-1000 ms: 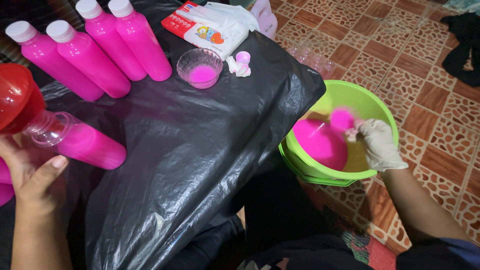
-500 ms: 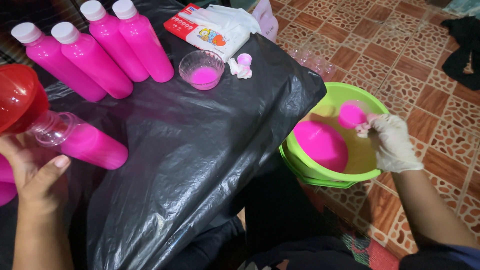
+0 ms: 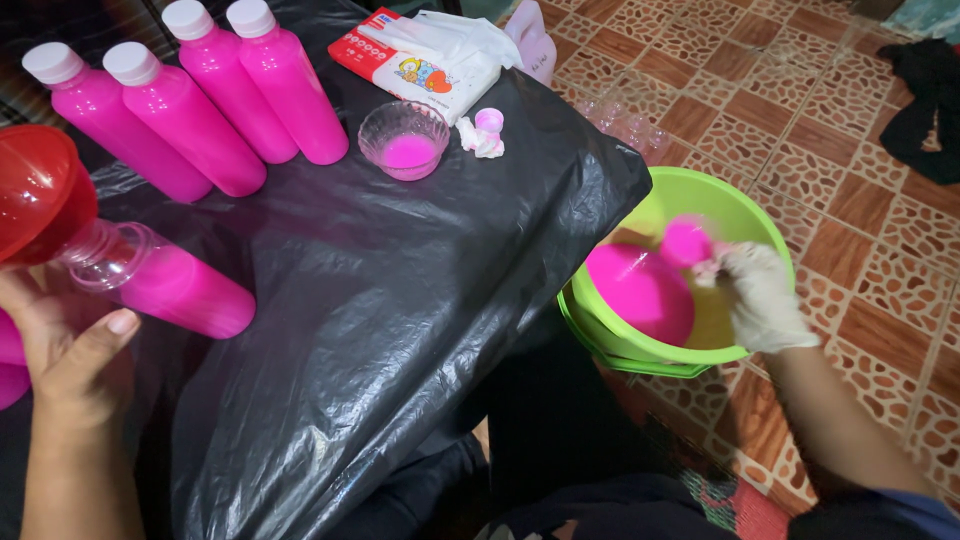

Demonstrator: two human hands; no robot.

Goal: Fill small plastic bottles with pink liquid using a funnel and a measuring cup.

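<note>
The black plastic sheet (image 3: pixel 380 300) covers my work surface and drapes over its edge, apparently to catch spills; I take it as the landmark.

Off the sheet's right edge, down on the tiled floor (image 3: pixel 850 190), stands the green basin (image 3: pixel 735 205) with a pool of pink liquid (image 3: pixel 635 295) lying toward its left side. It sits low and just beside the sheet, within my arm's reach.

At the sheet's far left corner four capped bottles (image 3: pixel 200 100) full of pink liquid lie side by side, touching, well apart from the basin, so filled stock stays out of the wet area.

On the sheet's near left edge lies the open clear bottle (image 3: pixel 170 285), tilted nearly flat, largely full of pink liquid, with a red funnel (image 3: pixel 40 195) at its mouth.

At the sheet's far edge rest a tissue pack (image 3: pixel 420 55), a small glass bowl (image 3: pixel 404 140) holding pink liquid, and a little pink-and-white object (image 3: pixel 483 133) beside the bowl; its nature is unclear.

My left hand (image 3: pixel 70 350), bare, cups loosely under the neck end of the open bottle, steadying it.

My right hand (image 3: pixel 765 295), gloved in white, is closed on a small pink scoop (image 3: pixel 687 242) held above the basin's liquid, keeping drips inside. The scoop is blurred.
</note>
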